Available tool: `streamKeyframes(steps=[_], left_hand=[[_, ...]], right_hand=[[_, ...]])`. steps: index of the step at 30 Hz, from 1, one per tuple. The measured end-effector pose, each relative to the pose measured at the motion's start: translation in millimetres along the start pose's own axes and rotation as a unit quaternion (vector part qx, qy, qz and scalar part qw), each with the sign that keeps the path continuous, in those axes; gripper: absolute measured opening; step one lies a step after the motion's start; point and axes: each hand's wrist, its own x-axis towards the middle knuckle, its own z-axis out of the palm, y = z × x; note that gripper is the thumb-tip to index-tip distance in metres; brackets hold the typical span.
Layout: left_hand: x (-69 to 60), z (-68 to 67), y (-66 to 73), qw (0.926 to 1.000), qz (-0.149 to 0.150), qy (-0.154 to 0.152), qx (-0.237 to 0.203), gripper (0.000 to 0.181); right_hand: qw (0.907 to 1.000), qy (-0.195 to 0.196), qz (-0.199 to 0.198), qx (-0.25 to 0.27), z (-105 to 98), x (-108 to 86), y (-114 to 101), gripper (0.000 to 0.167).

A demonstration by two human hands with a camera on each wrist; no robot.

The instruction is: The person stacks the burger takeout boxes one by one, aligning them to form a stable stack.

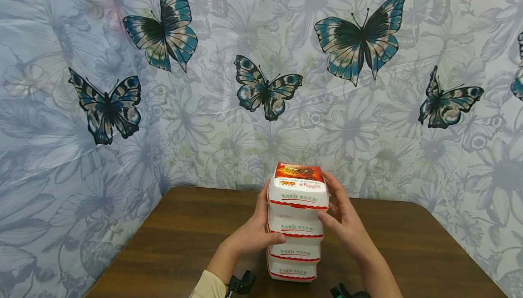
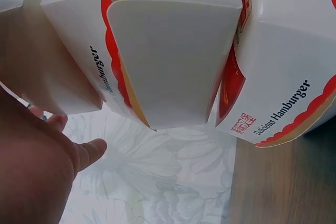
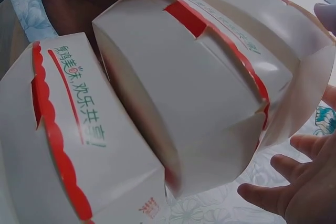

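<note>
Several white burger boxes with red scalloped trim stand in an upright, slightly uneven stack. A red panel with a burger picture covers the lid of the top burger box [image 1: 299, 184]. My left hand [image 1: 255, 230] lies along the stack's left side, its thumb reaching across the front of a middle burger box [image 1: 296, 223]. On the other side, my right hand [image 1: 345, 218] is beside the upper boxes, thumb toward the front. Its fingers [image 3: 289, 192] look spread and rather straight in the right wrist view. The bottom burger box [image 1: 292, 271] sits on the table.
The brown wooden table [image 1: 184, 225] extends to both sides of the stack. Behind it hangs a pale floral cloth [image 1: 212, 153] with printed butterflies. Dark wrist devices show near the front edge, one being the left wrist camera [image 1: 242, 283].
</note>
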Motion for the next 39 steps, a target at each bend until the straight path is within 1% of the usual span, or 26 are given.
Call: streamKeyframes(steps=[2, 4, 11, 15, 24, 34, 39], left_hand=[[-0.6, 0.2, 0.8, 0.9999, -0.011, 0.002, -0.005, 0.124], [-0.6, 0.3, 1.2, 0.9998, -0.014, 0.006, -0.011, 0.124], [-0.1, 1.3, 4.2, 0.9992, -0.012, 0.037, 0.01, 0.124], [-0.3, 1.6, 7.4, 0.999, -0.012, 0.041, 0.012, 0.124], [-0.8, 3.4, 12.1, 0.9981, 0.006, 0.055, 0.026, 0.123], [-2.2, 1.7, 19.0, 0.9965, 0.016, 0.068, 0.045, 0.118], [-3.0, 0.5, 21.0, 0.9952, 0.042, 0.075, 0.048, 0.115]], right_hand=[[1.0, 0.003, 0.002, -0.002, 0.4, 0.0, -0.3, 0.081], [1.0, 0.005, 0.0, -0.004, 0.8, 0.1, 0.3, 0.081], [0.9999, 0.016, -0.001, -0.006, 1.3, 0.7, 0.9, 0.082], [0.9998, 0.017, -0.001, -0.004, 1.7, 0.7, -2.0, 0.083], [0.9998, 0.008, -0.004, -0.015, -0.4, -0.5, 0.7, 0.09], [0.9998, 0.003, -0.006, -0.021, -1.2, -1.0, 3.2, 0.092], [0.9998, -0.005, -0.012, -0.017, -0.2, -0.8, 3.9, 0.094]])
